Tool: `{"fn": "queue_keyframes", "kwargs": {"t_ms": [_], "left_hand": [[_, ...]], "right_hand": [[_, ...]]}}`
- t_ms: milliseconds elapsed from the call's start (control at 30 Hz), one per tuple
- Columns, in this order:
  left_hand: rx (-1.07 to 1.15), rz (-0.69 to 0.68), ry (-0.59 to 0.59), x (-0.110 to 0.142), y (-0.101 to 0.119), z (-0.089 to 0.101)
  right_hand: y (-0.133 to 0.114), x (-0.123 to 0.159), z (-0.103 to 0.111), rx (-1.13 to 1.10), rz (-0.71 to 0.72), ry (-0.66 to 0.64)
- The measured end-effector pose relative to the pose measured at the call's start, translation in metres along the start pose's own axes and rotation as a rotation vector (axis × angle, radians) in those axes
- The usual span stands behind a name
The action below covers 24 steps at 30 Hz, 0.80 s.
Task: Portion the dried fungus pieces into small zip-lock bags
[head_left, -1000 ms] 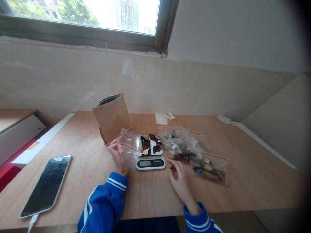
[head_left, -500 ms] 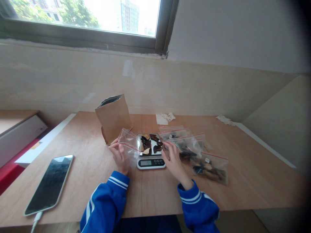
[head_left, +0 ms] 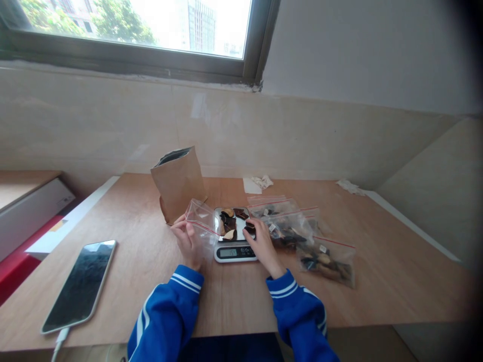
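Dried, curved dark-brown and cream slices (head_left: 228,235) lie on the plate of a small white digital scale (head_left: 237,260) w/ black control strip, mid-table; display digits too small to read. Person's R hand (head_left: 264,247) reaches over the plate's R side, thumb & fingers part-curled w/ a gap b/w them, at the dark pcs; can't tell if any is gripped. L hand (head_left: 189,247), thumb & fingers closed, pinches a clear plastic zip bag w/ red seal line (head_left: 199,213) just L of the scale. Step in hand looks like handling pcs on the plate, bag at the ready; next move calls for a light fingertip pinch, neighbours undisturbed & bag mouth spread. Behind L hand, an upright brown paper bag (head_left: 180,182), open-topped; to R, filled clear zip bags (head_left: 328,260), overlapping. Far L, a black-screened phone (head_left: 80,285) w/ white cable (head_left: 60,343), on the pale wood table (head_left: 145,251).
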<state>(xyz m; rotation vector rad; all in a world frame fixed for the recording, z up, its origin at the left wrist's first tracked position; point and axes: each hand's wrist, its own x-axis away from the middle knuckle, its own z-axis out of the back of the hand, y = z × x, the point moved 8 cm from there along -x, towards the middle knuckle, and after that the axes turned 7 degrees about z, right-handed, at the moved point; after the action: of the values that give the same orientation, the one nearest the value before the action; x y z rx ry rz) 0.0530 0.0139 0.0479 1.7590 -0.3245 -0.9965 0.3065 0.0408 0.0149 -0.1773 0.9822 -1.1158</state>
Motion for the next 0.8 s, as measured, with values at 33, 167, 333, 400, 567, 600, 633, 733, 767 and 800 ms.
{"fn": "queue_keyframes", "kwargs": {"t_ms": [33,167,333,400,567,600,633,733,767,800], "left_hand": [[-0.002,0.0,0.0,0.0,0.0,0.0],[-0.008,0.003,0.006,-0.001,0.0,0.001],[-0.021,-0.008,0.0,0.0,-0.001,0.001],[-0.025,-0.013,-0.01,0.001,-0.002,0.0],[-0.023,-0.002,-0.029,0.003,-0.007,-0.002],[-0.025,-0.002,-0.031,0.003,-0.007,-0.002],[-0.029,-0.008,-0.033,0.004,-0.007,-0.001],[-0.03,-0.05,-0.057,0.005,-0.003,-0.003],[-0.026,-0.06,-0.062,0.005,-0.002,-0.003],[-0.026,-0.064,-0.061,0.005,-0.002,-0.003]], "right_hand": [[-0.001,-0.001,0.003,-0.013,-0.006,0.012],[-0.001,-0.003,0.012,-0.041,-0.052,0.045],[-0.012,-0.011,0.019,-0.166,-0.14,0.035],[-0.025,-0.021,0.021,-0.265,-0.182,0.03],[-0.085,-0.061,0.017,-0.509,-0.167,-0.054],[-0.098,-0.068,0.014,-0.522,-0.144,-0.086],[-0.11,-0.074,0.01,-0.524,-0.116,-0.126],[-0.138,-0.082,-0.001,-0.454,-0.013,-0.261],[-0.143,-0.082,-0.002,-0.409,0.019,-0.283],[-0.144,-0.082,-0.001,-0.365,0.048,-0.285]]}}
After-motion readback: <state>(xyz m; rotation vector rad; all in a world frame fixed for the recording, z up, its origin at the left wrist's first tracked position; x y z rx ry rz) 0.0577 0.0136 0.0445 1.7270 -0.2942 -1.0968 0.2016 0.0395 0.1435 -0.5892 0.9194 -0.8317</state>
